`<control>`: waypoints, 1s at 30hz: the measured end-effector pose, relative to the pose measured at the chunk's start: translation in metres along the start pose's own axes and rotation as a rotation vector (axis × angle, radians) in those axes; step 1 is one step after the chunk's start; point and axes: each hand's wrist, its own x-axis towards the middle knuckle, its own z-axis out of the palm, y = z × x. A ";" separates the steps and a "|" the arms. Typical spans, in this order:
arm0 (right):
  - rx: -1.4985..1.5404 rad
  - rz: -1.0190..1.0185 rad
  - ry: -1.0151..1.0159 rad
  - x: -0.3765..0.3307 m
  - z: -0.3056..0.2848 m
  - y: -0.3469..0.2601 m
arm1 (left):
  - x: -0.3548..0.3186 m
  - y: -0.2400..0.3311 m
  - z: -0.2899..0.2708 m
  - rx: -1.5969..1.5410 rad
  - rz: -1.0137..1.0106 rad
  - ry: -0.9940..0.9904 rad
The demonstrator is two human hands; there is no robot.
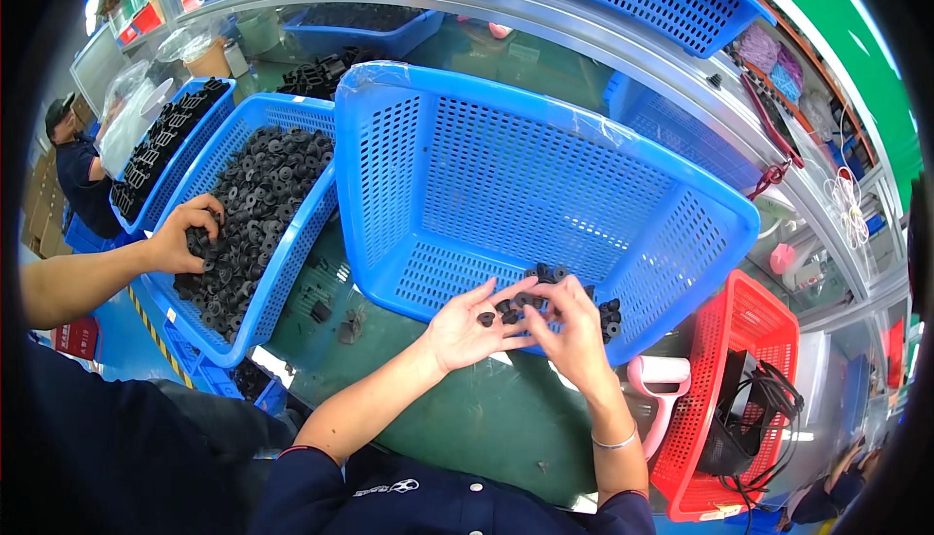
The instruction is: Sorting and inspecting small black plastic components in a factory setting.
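Observation:
My left hand [465, 329] is turned palm up at the near edge of the large blue basket [525, 233], cupping several small black rubber grommets [508, 315]. My right hand [572, 329], with a thin bracelet on its wrist, is closed in a pinch right beside them. Its fingertips meet over a black grommet at the edge of the left palm. Just beyond the hands, more grommets [610, 313] lie in the basket's near right part. A co-worker's hand [183, 235] reaches from the left into a second blue basket [282, 261] heaped with black grommets [255, 195].
To the right stand a red basket [705, 389] with black cables [773, 394] and a pink-and-white handled tool [662, 389]. Farther left, a blue tray [167, 185] holds rows of black parts. A metal shelf edge [584, 24] with baskets spans the back of the green table [438, 423].

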 end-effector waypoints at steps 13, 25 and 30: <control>-0.146 -0.010 0.281 -0.013 -0.010 0.019 | -0.003 0.002 -0.006 -0.262 0.019 0.181; -0.642 -0.023 0.225 -0.010 -0.002 0.045 | 0.009 0.006 -0.011 -0.236 -0.016 0.167; -0.705 -0.018 0.018 0.006 0.026 0.042 | -0.007 0.008 -0.005 -0.269 0.077 0.179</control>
